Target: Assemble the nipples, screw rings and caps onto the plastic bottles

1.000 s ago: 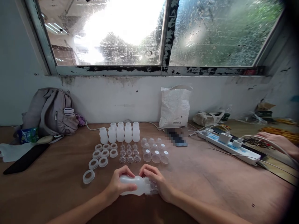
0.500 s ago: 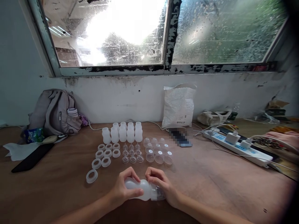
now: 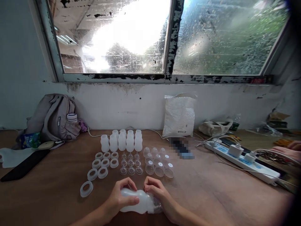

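A frosted white bottle (image 3: 141,202) lies on its side near the table's front edge, its clear-capped end pointing right. My left hand (image 3: 124,194) is wrapped round the bottle's body, thumb along its near side. My right hand (image 3: 157,193) is closed at the capped end, fingers curled against it; part of the clear cap is hidden by the hand. Beyond them stand several upright frosted bottles (image 3: 122,141). In front of those are several white rings (image 3: 86,189), several clear nipple-shaped pieces (image 3: 131,170) and several clear domed caps (image 3: 159,171), set out in rows.
A grey backpack (image 3: 56,121), green packet (image 3: 30,140) and black flat item (image 3: 25,164) are at the left. A white plastic bag (image 3: 179,116) leans on the wall. Rightward are a power strip (image 3: 258,168) with cables, a cloth bag (image 3: 215,127) and another person's hand (image 3: 288,152).
The view has tilted up slightly, so the table items sit lower in it. Both my hands keep hold of the bottle, now a little lower and further left in view.
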Demonstrator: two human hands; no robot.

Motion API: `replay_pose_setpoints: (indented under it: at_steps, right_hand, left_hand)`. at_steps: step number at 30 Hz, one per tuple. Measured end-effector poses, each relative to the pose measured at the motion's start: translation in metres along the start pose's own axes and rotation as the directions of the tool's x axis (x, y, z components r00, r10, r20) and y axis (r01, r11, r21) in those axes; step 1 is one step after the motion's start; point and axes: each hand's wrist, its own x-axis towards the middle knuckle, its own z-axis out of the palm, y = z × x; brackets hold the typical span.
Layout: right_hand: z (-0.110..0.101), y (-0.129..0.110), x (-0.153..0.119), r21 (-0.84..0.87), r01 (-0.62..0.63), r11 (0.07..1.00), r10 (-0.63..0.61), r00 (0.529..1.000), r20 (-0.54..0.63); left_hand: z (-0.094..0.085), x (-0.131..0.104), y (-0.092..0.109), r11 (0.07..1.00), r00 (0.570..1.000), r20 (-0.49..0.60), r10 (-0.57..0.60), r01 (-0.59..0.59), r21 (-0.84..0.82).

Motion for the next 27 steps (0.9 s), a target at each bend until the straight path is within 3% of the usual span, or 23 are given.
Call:
replay_pose_setpoints:
  at_steps: [16,22,27]
  right_hand:
    - [-0.004,-0.010,0.005,-0.030,0.023,0.999,-0.019,0.993,0.113]
    - [-0.011,-0.007,0.007,-0.261,0.199,0.945,-0.165,0.976,0.144]
    - [-0.016,-0.018,0.000,-0.425,0.284,0.859,-0.270,0.958,0.093]
  left_hand:
    - [-0.007,0.002,0.007,0.998,0.988,0.149,0.035,-0.044,0.053]
    - [-0.008,0.007,0.003,1.000,0.991,0.133,0.010,-0.010,0.001]
    - [-0.007,0.009,-0.005,0.997,0.997,0.018,0.070,-0.070,-0.034]
